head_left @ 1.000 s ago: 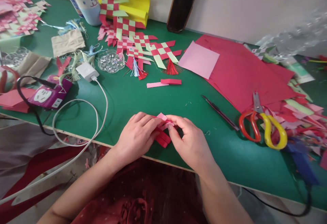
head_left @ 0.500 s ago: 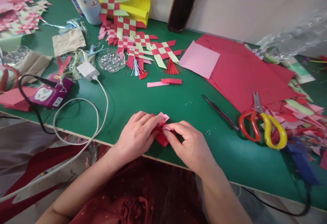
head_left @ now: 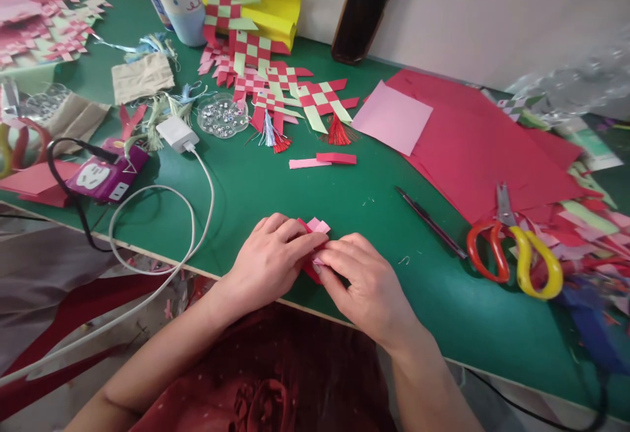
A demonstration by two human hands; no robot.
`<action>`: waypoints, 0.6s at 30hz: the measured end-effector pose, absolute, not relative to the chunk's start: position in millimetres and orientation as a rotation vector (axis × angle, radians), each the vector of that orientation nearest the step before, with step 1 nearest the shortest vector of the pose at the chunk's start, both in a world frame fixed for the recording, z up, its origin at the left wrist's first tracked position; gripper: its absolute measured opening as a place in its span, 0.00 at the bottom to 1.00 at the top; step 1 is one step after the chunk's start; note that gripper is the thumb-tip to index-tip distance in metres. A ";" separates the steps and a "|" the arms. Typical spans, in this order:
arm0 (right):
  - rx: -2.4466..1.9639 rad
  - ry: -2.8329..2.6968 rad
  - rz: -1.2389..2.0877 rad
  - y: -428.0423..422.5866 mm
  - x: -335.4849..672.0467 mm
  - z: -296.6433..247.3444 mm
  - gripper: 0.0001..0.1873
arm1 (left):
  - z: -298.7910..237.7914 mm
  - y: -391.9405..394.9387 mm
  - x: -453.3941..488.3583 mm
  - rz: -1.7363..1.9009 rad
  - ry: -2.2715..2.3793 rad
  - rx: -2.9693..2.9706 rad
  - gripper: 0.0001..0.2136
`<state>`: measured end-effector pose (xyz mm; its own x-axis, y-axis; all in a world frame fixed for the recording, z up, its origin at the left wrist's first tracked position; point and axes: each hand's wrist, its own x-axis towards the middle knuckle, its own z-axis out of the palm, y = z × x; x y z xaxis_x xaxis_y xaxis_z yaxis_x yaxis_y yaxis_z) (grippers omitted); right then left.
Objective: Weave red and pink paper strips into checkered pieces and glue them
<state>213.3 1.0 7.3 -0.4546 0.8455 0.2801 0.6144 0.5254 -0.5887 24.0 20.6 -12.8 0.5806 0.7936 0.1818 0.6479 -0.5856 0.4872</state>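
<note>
Both of my hands meet at the front of the green table over a small piece of red and pink paper strips [head_left: 319,226]. My left hand [head_left: 273,258] grips it from the left, its fingers covering much of the paper. From the right, my right hand [head_left: 367,281] pinches a pink strip end between thumb and forefinger. How the strips cross is mostly hidden under the fingers. Beyond the hands lie a loose pink strip [head_left: 309,164] and a red strip [head_left: 339,158], overlapping at their ends.
Scissors [head_left: 506,248] and a dark pen-like tool [head_left: 430,222] lie to the right, near red paper sheets [head_left: 472,136] and a pink square [head_left: 394,117]. Woven paper fish [head_left: 319,100] lie behind. At left are a purple power strip [head_left: 105,172] and a white cable [head_left: 197,235].
My right fingers have moved in closer to my left fingertips, covering more of the red paper. The whole view has shifted slightly.
</note>
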 end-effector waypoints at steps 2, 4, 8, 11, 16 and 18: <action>-1.180 -2.226 0.552 0.2 214.1 7.0 0.06 | -12.1 20.8 24.1 0.535 1.171 2.438 0.13; -1.200 -2.204 0.543 -1.0 214.9 6.0 0.06 | -11.3 20.8 24.2 0.519 1.176 2.424 0.11; -1.304 -2.108 0.486 -3.6 216.4 1.4 0.05 | -11.3 20.4 23.7 0.520 1.174 2.411 0.11; -1.364 -2.070 0.421 -4.4 218.1 -1.8 0.04 | -12.1 20.2 22.9 0.526 1.173 2.403 0.12; -1.418 -2.097 0.407 -5.1 221.5 0.4 0.05 | -12.0 20.5 22.9 0.526 1.168 2.380 0.11; -1.415 -2.133 0.419 -6.1 222.7 2.7 0.05 | -12.0 20.3 23.2 0.536 1.159 2.373 0.12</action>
<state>222.7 -6.1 2.7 -0.3020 0.9158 0.2648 0.7475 0.3999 -0.5304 23.2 20.3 -12.0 0.5732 0.8061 0.1471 0.6343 -0.5501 0.5432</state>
